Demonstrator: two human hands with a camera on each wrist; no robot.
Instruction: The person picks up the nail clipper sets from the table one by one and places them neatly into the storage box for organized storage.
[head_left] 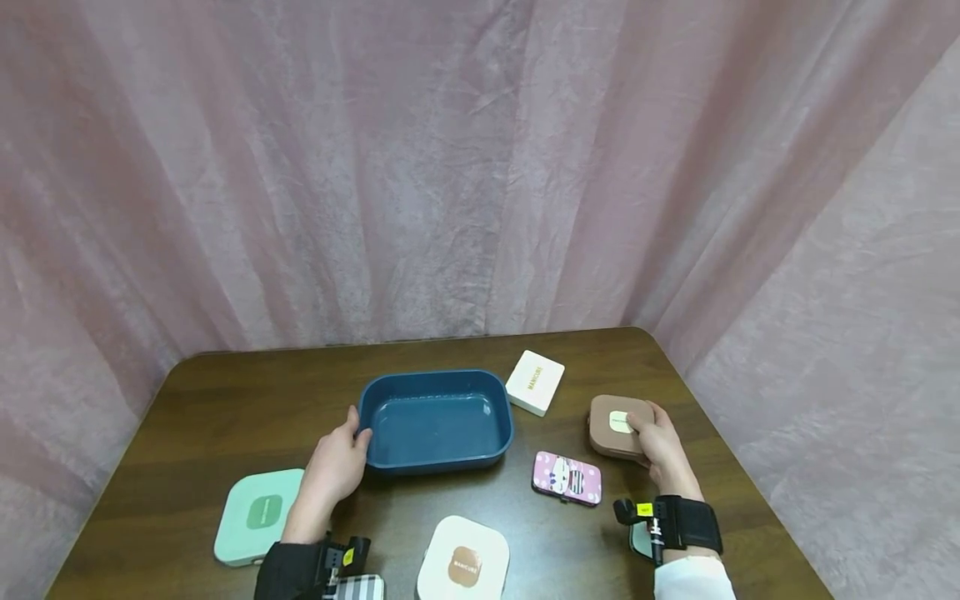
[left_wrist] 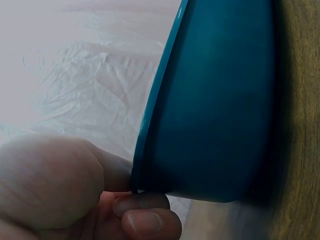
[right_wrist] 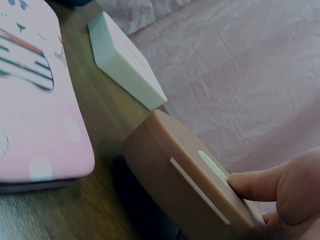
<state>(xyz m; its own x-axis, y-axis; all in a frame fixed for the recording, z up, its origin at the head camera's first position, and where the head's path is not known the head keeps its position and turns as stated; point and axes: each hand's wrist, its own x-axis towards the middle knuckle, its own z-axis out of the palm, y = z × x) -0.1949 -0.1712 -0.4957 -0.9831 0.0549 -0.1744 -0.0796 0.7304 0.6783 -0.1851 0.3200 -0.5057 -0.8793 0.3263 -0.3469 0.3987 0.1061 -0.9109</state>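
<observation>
My left hand (head_left: 335, 471) pinches the left rim of a dark blue rectangular tray (head_left: 442, 421); in the left wrist view its thumb and fingertips meet at the rim of the tray (left_wrist: 210, 110). Nothing lies inside the tray. On the right, my right hand (head_left: 663, 446) grips a brown rounded manicure case (head_left: 611, 433) with a pale oval label, thumb on the lid. A dark shadow shows beneath the brown case (right_wrist: 175, 165) in the right wrist view. The fingers under it are mostly hidden.
Around the tray lie a white manicure box (head_left: 536, 382), a pink cartoon case (head_left: 567, 478), a cream case (head_left: 480, 554) and a mint green case (head_left: 251, 529). A checkered case (head_left: 363, 588) is partly behind my left wrist. A pale teal item (head_left: 640, 540) is under my right wrist.
</observation>
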